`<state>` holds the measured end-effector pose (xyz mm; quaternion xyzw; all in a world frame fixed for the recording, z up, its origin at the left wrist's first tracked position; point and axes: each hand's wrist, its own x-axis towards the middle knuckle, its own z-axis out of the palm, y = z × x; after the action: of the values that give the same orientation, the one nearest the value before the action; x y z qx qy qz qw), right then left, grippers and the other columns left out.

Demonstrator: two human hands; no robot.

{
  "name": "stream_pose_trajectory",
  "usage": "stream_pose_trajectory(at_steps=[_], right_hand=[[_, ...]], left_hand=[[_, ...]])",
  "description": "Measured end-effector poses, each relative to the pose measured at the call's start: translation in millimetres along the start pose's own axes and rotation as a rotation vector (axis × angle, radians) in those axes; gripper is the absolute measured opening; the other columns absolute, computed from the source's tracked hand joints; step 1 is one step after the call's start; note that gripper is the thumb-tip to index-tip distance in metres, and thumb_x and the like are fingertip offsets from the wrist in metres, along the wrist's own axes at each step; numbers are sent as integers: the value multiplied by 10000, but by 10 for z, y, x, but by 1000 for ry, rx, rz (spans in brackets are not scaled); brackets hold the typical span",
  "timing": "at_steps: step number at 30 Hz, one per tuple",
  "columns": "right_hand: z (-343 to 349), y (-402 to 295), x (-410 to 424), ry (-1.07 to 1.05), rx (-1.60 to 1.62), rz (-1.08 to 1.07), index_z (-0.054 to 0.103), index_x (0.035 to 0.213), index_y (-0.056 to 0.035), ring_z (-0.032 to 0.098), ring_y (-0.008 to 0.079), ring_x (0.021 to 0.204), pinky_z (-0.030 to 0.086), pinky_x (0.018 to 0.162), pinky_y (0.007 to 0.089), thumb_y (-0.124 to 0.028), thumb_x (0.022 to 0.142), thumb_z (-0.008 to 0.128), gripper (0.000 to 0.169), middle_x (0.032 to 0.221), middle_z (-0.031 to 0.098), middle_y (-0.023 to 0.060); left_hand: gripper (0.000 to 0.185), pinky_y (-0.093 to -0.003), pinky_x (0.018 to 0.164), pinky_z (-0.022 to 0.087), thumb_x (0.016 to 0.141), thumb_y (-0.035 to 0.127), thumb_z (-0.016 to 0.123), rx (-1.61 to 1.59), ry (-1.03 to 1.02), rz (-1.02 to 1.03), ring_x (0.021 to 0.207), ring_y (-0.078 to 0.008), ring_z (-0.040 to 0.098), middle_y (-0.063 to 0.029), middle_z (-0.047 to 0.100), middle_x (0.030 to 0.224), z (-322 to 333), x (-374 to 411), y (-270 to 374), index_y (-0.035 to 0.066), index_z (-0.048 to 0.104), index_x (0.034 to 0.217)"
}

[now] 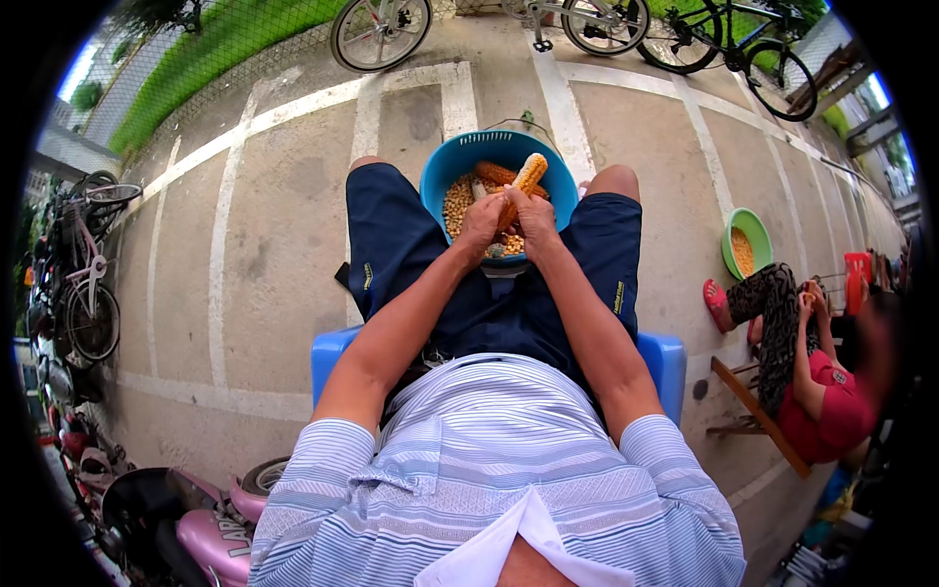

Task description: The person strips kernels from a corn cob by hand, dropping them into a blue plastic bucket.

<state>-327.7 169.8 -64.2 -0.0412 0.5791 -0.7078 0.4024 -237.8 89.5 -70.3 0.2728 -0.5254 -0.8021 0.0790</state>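
Note:
An ear of dried corn point(531, 172) is gripped between my two hands, its pale upper end pointing away from me. My left hand point(480, 220) closes around its lower left side. On the right side, my right hand point(534, 219) presses against the same ear. Both hands are above a blue plastic basket point(434, 158) that stands between my knees. Loose corn kernels point(458, 202) lie inside it, along with another orange ear of corn point(493, 173) and a whitish piece point(478, 191), probably a bare cob. My fingers partly hide the ear's lower end.
I sit on a blue plastic chair point(664, 367). To the right, a seated person point(814, 389) works by a green basin point(766, 238) of kernels point(742, 253). Bicycles point(381, 33) line the mesh fence ahead. A pink scooter point(213, 539) stands at the lower left, with parked bikes point(92, 308) beyond.

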Motion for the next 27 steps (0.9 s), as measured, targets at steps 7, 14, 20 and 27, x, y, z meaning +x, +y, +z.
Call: stream_pose_trajectory(at_steps=[7, 14, 20, 27], right_hand=[[16, -38, 60, 90, -28, 9, 596, 878, -44, 479, 82, 475, 356, 399, 244, -250, 903, 636, 211, 668, 553, 3], [-36, 78, 186, 138, -32, 94, 595, 875, -40, 435, 69, 438, 330, 395, 243, -255, 901, 638, 221, 646, 527, -6], [41, -32, 204, 184, -65, 155, 601, 881, -53, 453, 60, 497, 348, 427, 242, -258, 893, 654, 212, 691, 547, -6], [-44, -159, 308, 264, 114, 131, 591, 923, -62, 460, 54, 520, 352, 441, 226, -245, 892, 656, 197, 711, 542, -19]], left_hand=[[355, -213, 530, 468, 1014, 341, 416, -77, 19, -68, 674, -75, 587, -14, 615, 861, 31, 123, -35, 93, 580, 1207], [327, -234, 457, 456, 1000, 275, 410, -52, 150, -132, 572, -90, 586, -41, 623, 795, 66, 250, -111, 44, 576, 1162], [306, -246, 486, 459, 1010, 295, 402, -46, 197, -248, 612, -94, 582, -23, 600, 795, 66, 338, -23, 65, 565, 1128], [341, -233, 578, 488, 1008, 285, 460, -151, 7, -229, 735, -86, 597, -19, 611, 917, 141, 444, 176, 56, 527, 1251]])
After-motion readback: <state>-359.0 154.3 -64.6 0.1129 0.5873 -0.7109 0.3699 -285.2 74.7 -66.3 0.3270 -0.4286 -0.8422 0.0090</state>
